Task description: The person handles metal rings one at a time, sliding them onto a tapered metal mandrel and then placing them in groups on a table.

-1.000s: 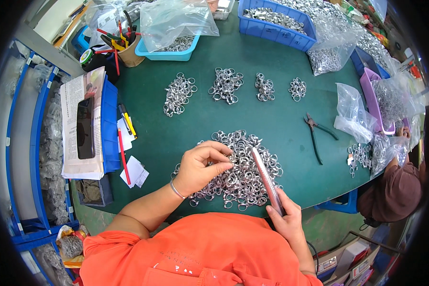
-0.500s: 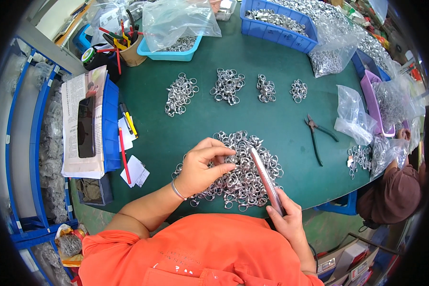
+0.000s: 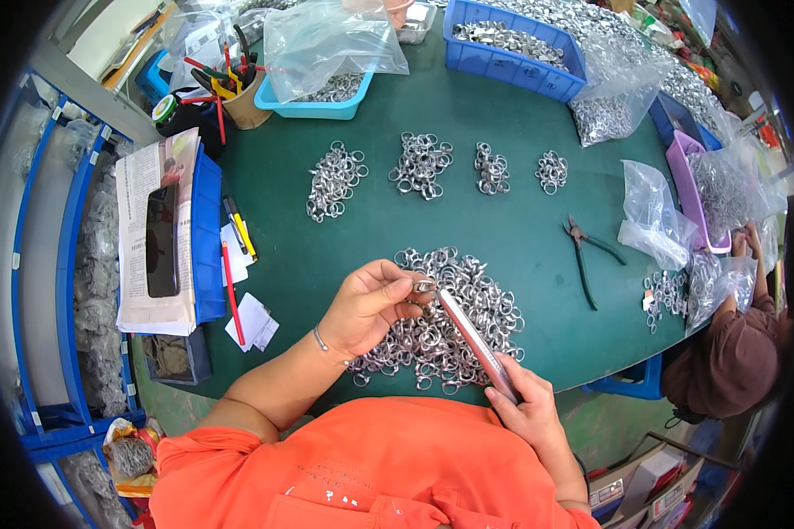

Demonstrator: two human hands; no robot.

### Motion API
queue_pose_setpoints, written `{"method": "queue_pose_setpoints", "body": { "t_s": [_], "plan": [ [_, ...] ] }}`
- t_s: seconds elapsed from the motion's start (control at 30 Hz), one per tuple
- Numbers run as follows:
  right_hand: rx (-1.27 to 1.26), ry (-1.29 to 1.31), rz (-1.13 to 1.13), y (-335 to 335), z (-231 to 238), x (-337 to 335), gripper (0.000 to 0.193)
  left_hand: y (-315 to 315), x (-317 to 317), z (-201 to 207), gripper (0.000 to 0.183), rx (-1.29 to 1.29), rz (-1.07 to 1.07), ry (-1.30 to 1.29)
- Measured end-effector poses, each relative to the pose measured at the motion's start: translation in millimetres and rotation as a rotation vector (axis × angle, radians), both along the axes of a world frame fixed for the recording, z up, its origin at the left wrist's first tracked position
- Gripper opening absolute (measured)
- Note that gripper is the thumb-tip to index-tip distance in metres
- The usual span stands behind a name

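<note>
Left hand (image 3: 370,304) of the seated worker: thumb and forefinger pinched on one metal ring (image 3: 423,286), the other fingers curled beneath. Right hand (image 3: 525,397): closed around the lower end of a slim reddish-silver rod (image 3: 476,339), which slants up toward the left hand. Ring sits just beside the rod's upper tip; from where I stand, I cannot tell whether they touch. Loose pile of rings (image 3: 441,357) lies on the green table (image 3: 503,220) under the rod and between the hands, its left part covered by the left hand. Beyond it, four smaller heaps (image 3: 421,166) in a row; pliers (image 3: 582,256) to the right, apart from the pile. Hard to make out: a dark bit below the pinched ring, and the right fingertips, partly hidden. Co-worker (image 3: 723,361) at the right edge, partly cut off.
</note>
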State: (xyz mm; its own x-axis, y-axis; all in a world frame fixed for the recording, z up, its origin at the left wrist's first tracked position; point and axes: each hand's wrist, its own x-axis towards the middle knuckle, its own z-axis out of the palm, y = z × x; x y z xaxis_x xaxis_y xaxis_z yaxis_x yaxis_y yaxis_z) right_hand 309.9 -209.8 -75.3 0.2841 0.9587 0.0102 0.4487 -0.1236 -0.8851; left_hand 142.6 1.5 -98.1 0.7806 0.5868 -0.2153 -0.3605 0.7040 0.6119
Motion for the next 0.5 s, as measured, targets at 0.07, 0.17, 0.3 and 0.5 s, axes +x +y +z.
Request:
{"method": "queue_pose_setpoints", "body": {
  "t_s": [0.07,0.17,0.3,0.5],
  "plan": [
    [0.003,-0.003,-0.001,0.5,0.9,-0.1,0.048,0.9,-0.3,-2.7,0.004,-0.007,-0.011,-0.03],
    [-0.007,0.006,-0.003,0.0,0.0,0.1,0.048,1.9,0.2,-5.1,0.008,0.003,-0.011,-0.085],
    [0.0,-0.002,0.003,1.8,1.9,-0.6,0.047,1.1,0.3,-3.7,0.016,0.004,-0.023,-0.06],
    [-0.025,-0.004,0.011,1.6,1.9,-0.2,0.047,0.7,-1.6,-4.5,0.019,-0.035,-0.041,-0.116]
  ]
}}
